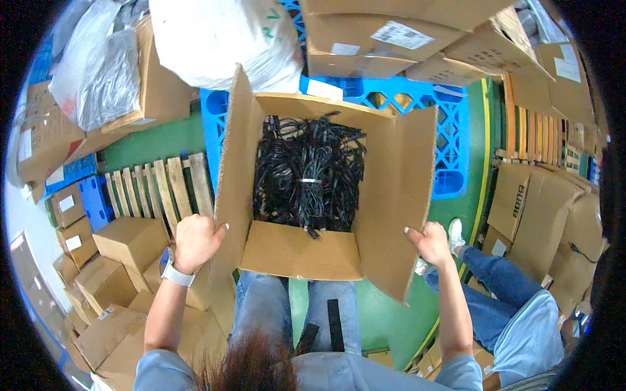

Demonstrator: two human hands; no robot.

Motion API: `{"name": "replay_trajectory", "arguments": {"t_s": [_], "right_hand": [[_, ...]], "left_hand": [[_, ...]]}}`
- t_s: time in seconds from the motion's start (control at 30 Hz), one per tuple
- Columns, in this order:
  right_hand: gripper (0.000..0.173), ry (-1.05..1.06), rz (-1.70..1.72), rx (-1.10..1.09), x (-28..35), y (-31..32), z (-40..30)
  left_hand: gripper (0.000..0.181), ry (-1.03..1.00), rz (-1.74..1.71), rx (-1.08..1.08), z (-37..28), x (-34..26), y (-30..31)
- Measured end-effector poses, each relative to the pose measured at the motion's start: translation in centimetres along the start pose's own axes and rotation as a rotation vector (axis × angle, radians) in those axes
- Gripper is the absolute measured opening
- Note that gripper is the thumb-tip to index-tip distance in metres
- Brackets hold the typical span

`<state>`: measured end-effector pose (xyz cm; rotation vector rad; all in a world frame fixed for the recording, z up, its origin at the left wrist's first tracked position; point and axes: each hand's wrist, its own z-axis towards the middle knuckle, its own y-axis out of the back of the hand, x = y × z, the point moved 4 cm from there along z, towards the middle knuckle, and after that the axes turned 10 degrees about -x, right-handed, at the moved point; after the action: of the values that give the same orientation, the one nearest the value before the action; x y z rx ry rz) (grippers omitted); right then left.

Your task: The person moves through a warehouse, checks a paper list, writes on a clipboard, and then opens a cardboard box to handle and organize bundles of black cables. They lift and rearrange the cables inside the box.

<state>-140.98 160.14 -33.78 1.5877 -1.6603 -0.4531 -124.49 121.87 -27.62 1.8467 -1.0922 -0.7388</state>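
An open cardboard box [302, 249] stands before me, its flaps raised and spread. Inside lie many bundled black cables [310, 171], one bundle in the middle bound with a white tie. My left hand [198, 243] grips the edge of the left flap, thumb on its near side, with a watch on the wrist. The right flap's edge is pinched in my right hand [430, 244], its fingers partly hidden behind the cardboard.
A blue plastic pallet [450, 146] lies beyond the box, with a white sack [225, 44] and cartons [362, 36] behind. Wooden pallets [168, 188] and boxes [132, 242] crowd the left. Another person [508, 293] is at the right.
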Motion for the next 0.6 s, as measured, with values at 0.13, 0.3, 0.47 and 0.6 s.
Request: {"name": "replay_trajectory", "arguments": {"t_s": [0.13, 0.3, 0.47, 0.6], "right_hand": [[0.039, -0.121, 0.095, -0.116, -7.6, 2.7, -2.7], [0.033, -0.359, 0.220, -0.203, -18.4, 1.3, -8.2], [0.028, -0.352, 0.545, -0.419, -26.4, -3.2, -10.4], [0.031, -0.514, 0.861, -0.505, -31.0, -4.7, -9.5]], "left_hand": [[0.034, -0.178, 0.008, -0.005, 2.6, -7.4, 0.4], [0.039, -0.395, -0.006, -0.045, 6.6, -16.4, -1.1], [0.046, -0.424, 0.035, 0.097, 15.3, -22.2, -4.2], [0.046, -0.433, 0.044, 0.208, 21.0, -23.4, -4.6]]}}
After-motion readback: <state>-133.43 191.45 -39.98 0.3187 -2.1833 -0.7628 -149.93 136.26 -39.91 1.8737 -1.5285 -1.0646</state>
